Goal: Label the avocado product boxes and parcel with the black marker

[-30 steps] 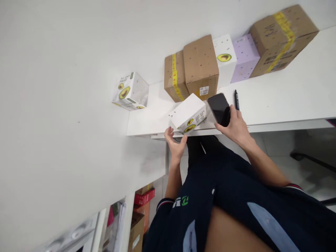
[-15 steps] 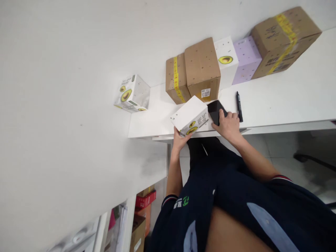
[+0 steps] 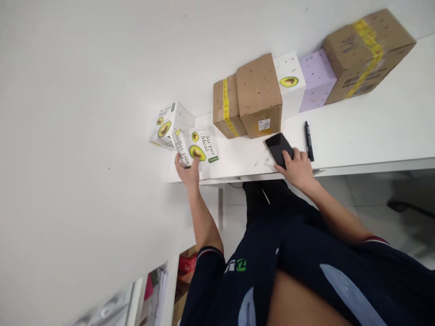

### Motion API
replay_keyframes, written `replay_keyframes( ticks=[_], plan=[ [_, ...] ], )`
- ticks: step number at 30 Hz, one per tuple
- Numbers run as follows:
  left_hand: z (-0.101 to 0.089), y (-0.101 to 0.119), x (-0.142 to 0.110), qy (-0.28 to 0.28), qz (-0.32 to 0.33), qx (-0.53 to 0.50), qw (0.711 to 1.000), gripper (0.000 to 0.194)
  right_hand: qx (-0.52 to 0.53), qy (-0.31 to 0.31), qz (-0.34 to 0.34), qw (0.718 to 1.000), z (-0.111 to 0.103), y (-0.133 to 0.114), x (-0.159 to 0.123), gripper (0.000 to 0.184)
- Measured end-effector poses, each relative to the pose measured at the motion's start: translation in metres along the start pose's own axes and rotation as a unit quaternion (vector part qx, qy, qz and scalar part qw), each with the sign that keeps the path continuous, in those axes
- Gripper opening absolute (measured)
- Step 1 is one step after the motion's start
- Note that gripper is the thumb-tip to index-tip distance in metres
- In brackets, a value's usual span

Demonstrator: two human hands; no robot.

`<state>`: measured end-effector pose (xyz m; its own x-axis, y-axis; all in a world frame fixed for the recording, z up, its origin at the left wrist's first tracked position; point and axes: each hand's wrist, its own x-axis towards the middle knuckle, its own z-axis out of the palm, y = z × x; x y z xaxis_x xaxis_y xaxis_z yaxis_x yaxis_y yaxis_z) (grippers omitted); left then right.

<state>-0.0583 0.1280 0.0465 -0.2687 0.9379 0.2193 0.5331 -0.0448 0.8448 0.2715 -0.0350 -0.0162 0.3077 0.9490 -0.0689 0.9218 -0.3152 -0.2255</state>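
Note:
My left hand [image 3: 186, 171] grips a white box printed with an avocado [image 3: 198, 149], held at the left end of the white table [image 3: 360, 131]. That box touches a second avocado box [image 3: 169, 125] standing at the table's far left corner. My right hand [image 3: 297, 165] rests on a black phone [image 3: 278, 147] that lies flat on the table, fingers curled over its near end. A black marker [image 3: 308, 140] lies just right of that hand.
Along the wall stand two brown cartons [image 3: 247, 99], a white avocado box [image 3: 290, 82], a lilac box [image 3: 318, 77] and a larger taped carton [image 3: 367, 45]. Shelves with red and brown boxes [image 3: 185, 267] sit below the table on the left.
My left hand has carried the avocado box from the table's front middle to the left, next to the other avocado box. The phone has come down flat on the table under my right hand.

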Motion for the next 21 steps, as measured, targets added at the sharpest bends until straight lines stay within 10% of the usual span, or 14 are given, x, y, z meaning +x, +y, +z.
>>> replay_keyframes(
  ticks=[8,13,17,21],
  plan=[
    [0.086,0.047,0.093,-0.065,0.020,0.151,0.986,0.062,0.012,0.028,-0.009,1.000,0.007,0.003,-0.001,0.063],
    [0.119,0.047,0.114,-0.171,0.002,-0.026,0.985,0.053,0.000,0.029,-0.006,1.000,0.007,0.000,-0.002,0.063],
    [0.122,0.035,0.118,-0.165,0.011,-0.064,0.984,0.054,-0.009,0.032,-0.003,0.999,0.007,-0.001,-0.004,0.062],
    [0.092,0.022,0.132,-0.026,0.057,0.060,0.996,0.051,-0.017,0.042,-0.010,0.999,0.009,-0.001,-0.004,0.062]
  ],
)
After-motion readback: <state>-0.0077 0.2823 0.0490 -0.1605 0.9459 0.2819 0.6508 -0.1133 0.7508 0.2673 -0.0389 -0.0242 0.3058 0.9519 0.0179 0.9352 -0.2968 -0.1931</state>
